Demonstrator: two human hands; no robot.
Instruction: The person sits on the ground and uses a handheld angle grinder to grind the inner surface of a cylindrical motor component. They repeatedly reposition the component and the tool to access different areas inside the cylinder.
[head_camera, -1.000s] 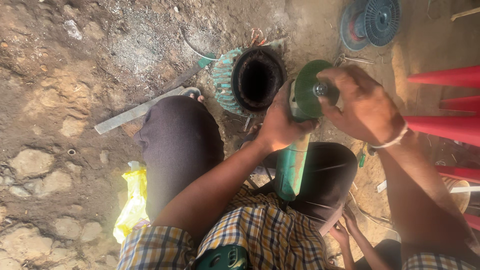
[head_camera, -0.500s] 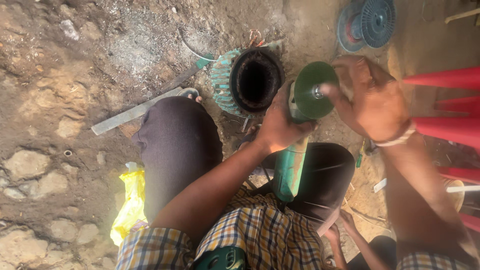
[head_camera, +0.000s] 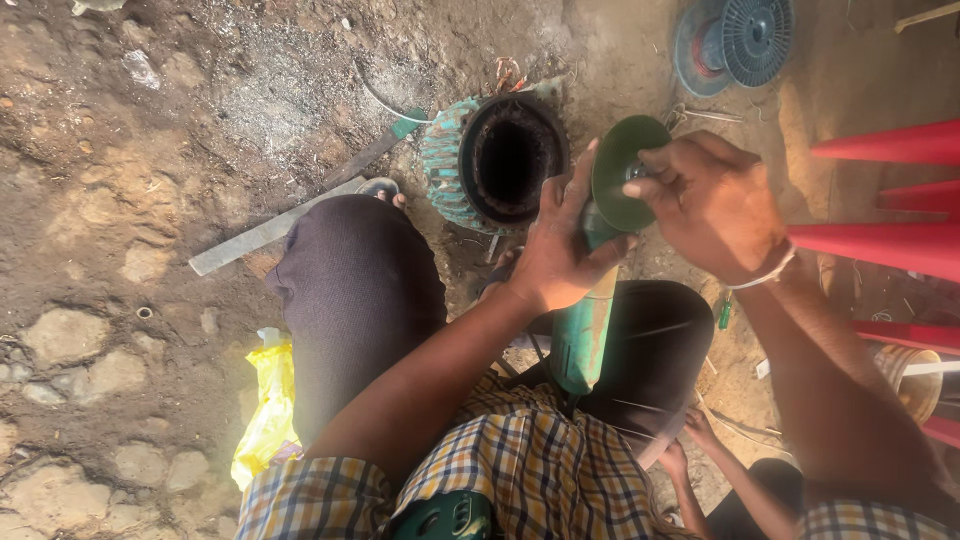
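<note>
From the head camera looking down, you sat on the dirt ground (head_camera: 150, 150) with knees bent, and your left hand (head_camera: 555, 250) was wrapped tight around the neck of a green angle grinder (head_camera: 585, 330) standing upright between your legs. Your right hand (head_camera: 715, 205) was closed on the centre of the grinder's green disc (head_camera: 622, 180), fingertips pinching at the hub, both hands close together. Just beyond the disc lay a teal motor housing (head_camera: 500, 160) with a dark bore, a flat metal bar (head_camera: 265, 232) to its left, and red cones (head_camera: 885, 245) at the right.
</note>
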